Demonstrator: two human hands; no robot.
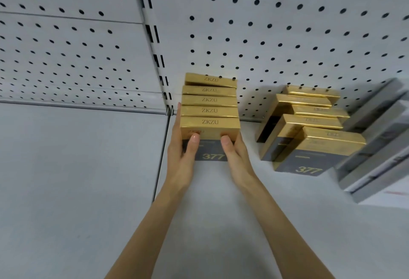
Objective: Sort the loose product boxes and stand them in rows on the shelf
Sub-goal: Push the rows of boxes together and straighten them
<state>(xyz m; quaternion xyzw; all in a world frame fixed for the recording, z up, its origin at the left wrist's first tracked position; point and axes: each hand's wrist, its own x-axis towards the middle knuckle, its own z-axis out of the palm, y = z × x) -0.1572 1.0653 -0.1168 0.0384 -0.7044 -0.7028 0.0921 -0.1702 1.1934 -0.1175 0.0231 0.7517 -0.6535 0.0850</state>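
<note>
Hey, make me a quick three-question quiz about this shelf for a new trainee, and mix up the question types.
1. True or false: the left hand and the right hand each have a thumb on the front gold box.
2. Multiple choice: the number printed on that box is A) 377, B) 733, C) 101.
3. Fill in: the held row shows ___ tops marked ZKZU.
Key: 1 true; 2 A; 3 five.
</note>
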